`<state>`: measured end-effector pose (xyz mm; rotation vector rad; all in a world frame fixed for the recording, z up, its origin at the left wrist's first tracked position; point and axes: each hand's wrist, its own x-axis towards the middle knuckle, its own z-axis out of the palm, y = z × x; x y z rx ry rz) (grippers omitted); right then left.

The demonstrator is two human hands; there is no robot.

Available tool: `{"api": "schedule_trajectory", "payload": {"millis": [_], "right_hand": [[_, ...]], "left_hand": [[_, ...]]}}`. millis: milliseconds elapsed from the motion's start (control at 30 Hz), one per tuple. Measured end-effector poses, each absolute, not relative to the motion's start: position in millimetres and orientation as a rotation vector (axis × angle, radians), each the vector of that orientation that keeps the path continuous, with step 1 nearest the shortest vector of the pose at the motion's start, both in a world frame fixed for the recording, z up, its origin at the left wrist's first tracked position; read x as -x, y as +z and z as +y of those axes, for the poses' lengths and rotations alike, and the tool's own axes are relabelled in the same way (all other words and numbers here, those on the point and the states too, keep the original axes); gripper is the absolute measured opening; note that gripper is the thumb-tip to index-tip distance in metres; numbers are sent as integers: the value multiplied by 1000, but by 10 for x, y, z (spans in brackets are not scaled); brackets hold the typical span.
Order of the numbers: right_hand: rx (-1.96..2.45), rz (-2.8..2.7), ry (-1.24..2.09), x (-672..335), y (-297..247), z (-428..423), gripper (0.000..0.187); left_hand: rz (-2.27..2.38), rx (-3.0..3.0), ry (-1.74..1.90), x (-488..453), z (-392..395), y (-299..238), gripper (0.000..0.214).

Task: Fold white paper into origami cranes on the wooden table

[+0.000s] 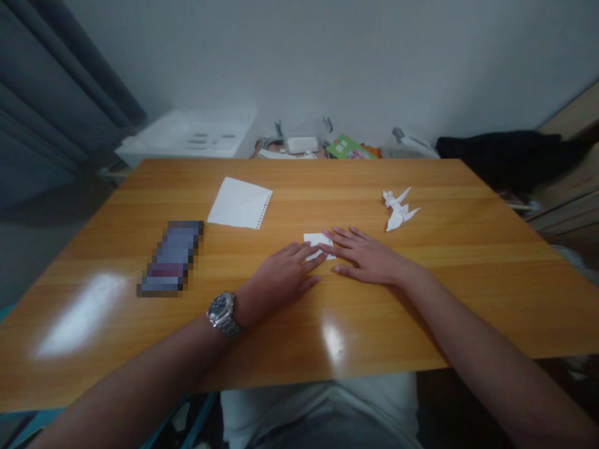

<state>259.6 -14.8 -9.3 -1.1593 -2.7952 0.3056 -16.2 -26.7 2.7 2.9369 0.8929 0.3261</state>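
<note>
A small folded piece of white paper [317,239] lies flat on the wooden table [281,349] in front of me. My left hand [287,271], with a metal watch [223,313] on its wrist, rests over the paper's left part, fingers stretched out. From the other side my right hand [365,254] lies with spread fingertips on the paper's right edge. Fingers hide part of the paper, so its full outline cannot be made out. Both hands are open and press down on it rather than grip it.
A white sheet with a perforated edge [241,202] lies at the back left. Nearer on the left is a phone-like, pixelated object [172,257]. Folded white paper figures [399,209] sit at the right. Behind the table are a white plastic tub [187,134] and a green booklet [350,148].
</note>
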Motion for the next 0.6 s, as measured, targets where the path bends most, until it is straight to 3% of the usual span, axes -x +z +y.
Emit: {"api": "schedule_trajectory", "payload": {"millis": [200, 367, 600], "right_hand": [[1172, -2798, 308, -2615, -122, -130, 63], [1254, -2764, 302, -2587, -124, -147, 77], [1304, -2669, 266, -2589, -130, -127, 68]], "left_hand": [[893, -2939, 297, 159, -272, 4, 51], [902, -2945, 301, 163, -279, 11, 53], [905, -2898, 312, 154, -293, 52, 54]]}}
